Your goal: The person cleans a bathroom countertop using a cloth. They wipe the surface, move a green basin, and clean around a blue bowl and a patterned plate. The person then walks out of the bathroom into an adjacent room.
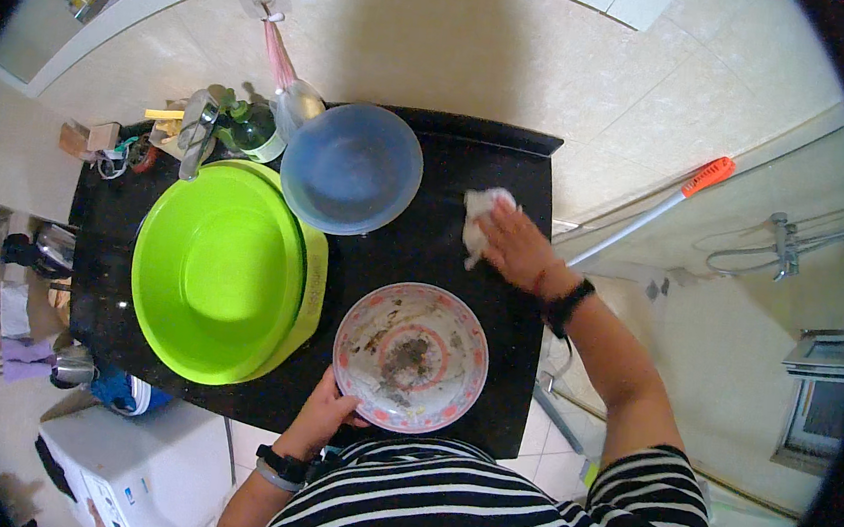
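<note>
My left hand [324,414] grips the near left rim of a patterned plate [450,371], thumb on top and fingers beneath. Dark residue and scraps lie on the plate's white face, which has red decoration around its rim. Over at the right of the black countertop [445,168], my right hand [518,242] presses a crumpled whitish cloth or tissue [481,207] against the surface. A translucent blue basin [351,167] sits behind the plate, to the left of my right hand. Lime-green basins [228,284], one inside another, stand at the left.
A metal faucet [199,131] rises behind the green basins, beside a green pump bottle [253,128]. Soap in a mesh bag [297,102] hangs from a wall hook. An orange-handled pole [708,177] leans past the counter's right end. A white washing machine [141,457] stands at lower left.
</note>
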`<move>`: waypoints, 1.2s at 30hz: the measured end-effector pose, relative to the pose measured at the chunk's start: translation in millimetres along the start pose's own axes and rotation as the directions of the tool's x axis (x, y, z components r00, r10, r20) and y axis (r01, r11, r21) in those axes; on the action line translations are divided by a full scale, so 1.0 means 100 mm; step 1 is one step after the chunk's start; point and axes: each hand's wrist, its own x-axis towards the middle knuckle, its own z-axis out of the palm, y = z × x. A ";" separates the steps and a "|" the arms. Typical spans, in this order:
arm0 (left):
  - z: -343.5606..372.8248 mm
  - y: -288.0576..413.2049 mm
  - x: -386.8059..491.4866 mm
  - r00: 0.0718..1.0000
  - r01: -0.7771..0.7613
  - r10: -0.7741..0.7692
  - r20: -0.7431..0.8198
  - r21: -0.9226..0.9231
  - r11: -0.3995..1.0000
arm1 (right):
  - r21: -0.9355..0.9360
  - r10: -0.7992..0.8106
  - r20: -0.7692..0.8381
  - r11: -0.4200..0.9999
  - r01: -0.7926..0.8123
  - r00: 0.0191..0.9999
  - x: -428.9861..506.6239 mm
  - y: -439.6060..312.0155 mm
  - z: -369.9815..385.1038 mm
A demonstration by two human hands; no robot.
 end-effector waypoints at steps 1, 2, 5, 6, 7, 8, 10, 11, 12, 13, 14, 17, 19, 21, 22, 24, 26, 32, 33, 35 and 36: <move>0.01 0.00 -0.01 1.000 -0.005 0.005 -0.009 -0.004 1.000 | 0.070 0.045 -0.005 0.997 -0.045 0.999 0.25 0.13 0.03; 0.03 0.01 -0.03 1.000 -0.021 0.021 -0.012 -0.007 1.000 | 0.050 0.078 -0.007 0.996 -0.078 0.997 0.46 0.21 0.06; 0.06 0.01 -0.06 0.999 -0.037 0.037 -0.037 -0.007 0.999 | 0.035 0.103 -0.059 0.994 -0.101 0.993 0.82 0.19 0.15; 0.06 0.01 -0.06 0.999 -0.034 0.034 -0.037 -0.006 0.999 | 0.019 0.078 -0.044 0.997 -0.077 0.996 0.90 0.14 0.17; 0.06 0.00 -0.06 0.999 -0.030 0.030 -0.036 -0.006 1.000 | -0.010 0.072 0.032 0.997 -0.072 0.997 0.97 0.10 0.18; 0.06 0.00 -0.06 0.999 -0.035 0.035 -0.030 -0.010 0.999 | -0.013 0.000 -0.002 1.000 0.000 1.000 1.01 0.04 0.19; 0.07 -0.01 -0.04 1.000 -0.003 0.003 -0.024 -0.001 1.000 | -0.039 -0.099 0.035 0.994 0.101 0.994 1.03 -0.05 0.17; 0.06 0.00 -0.04 1.000 0.002 -0.001 -0.027 0.013 1.000 | -0.107 -0.184 -0.004 0.977 0.182 0.983 0.96 -0.15 0.16; 0.06 0.00 -0.04 1.000 0.004 -0.003 -0.023 0.013 1.000 | -0.031 -0.258 -0.062 0.966 0.257 0.964 0.84 -0.25 0.14; 0.06 0.01 -0.03 1.000 0.000 0.000 -0.022 0.016 1.000 | 0.002 -0.301 -0.013 0.954 0.301 0.953 0.68 -0.35 0.11; 0.06 0.02 -0.02 1.000 -0.021 0.022 -0.008 0.021 1.000 | 0.031 -0.315 -0.071 0.948 0.318 0.946 0.49 -0.47 0.08; 0.03 0.07 0.03 1.000 -0.027 0.027 0.004 0.019 0.999 | 0.502 -0.288 0.115 0.843 0.195 0.951 -0.26 -0.71 -0.11; 0.01 0.12 0.07 1.000 -0.003 0.003 0.005 0.026 1.000 | 0.304 -0.441 0.231 0.880 0.366 0.867 -0.71 -0.89 -0.22; 0.01 0.16 0.11 1.000 0.023 -0.023 -0.017 0.022 0.999 | 0.318 -0.460 0.229 0.868 0.381 0.858 -1.02 -0.94 -0.30; 0.02 0.19 0.14 1.000 0.012 -0.012 -0.006 0.029 0.999 | 0.299 -0.471 0.230 0.867 0.398 0.852 -1.12 -0.92 -0.33; 0.03 0.26 0.20 1.000 -0.020 0.020 0.006 0.064 0.998 | 0.261 -0.366 0.197 0.914 0.311 0.910 -1.06 -0.77 -0.26; 0.07 0.33 0.26 1.000 -0.002 0.002 -0.007 0.064 0.998 | 0.220 -0.263 0.234 0.952 0.212 0.936 -0.82 -0.50 -0.16; 0.23 0.45 0.43 1.000 0.002 -0.002 0.001 0.054 0.999 | -0.034 -0.034 -0.029 0.999 0.033 0.999 0.08 0.43 -0.04; 0.25 0.45 0.46 1.000 -0.010 0.010 0.001 0.051 0.999 | 0.041 -0.018 -0.057 0.999 0.020 0.998 0.21 0.51 -0.04; 0.28 0.43 0.49 1.000 -0.018 0.018 0.002 0.033 0.999 | 0.125 0.018 -0.011 0.992 -0.016 1.000 0.43 0.62 -0.06; 0.29 0.43 0.51 1.000 -0.030 0.030 0.006 0.026 0.999 | 0.128 0.020 0.031 0.992 -0.024 0.999 0.54 0.65 -0.09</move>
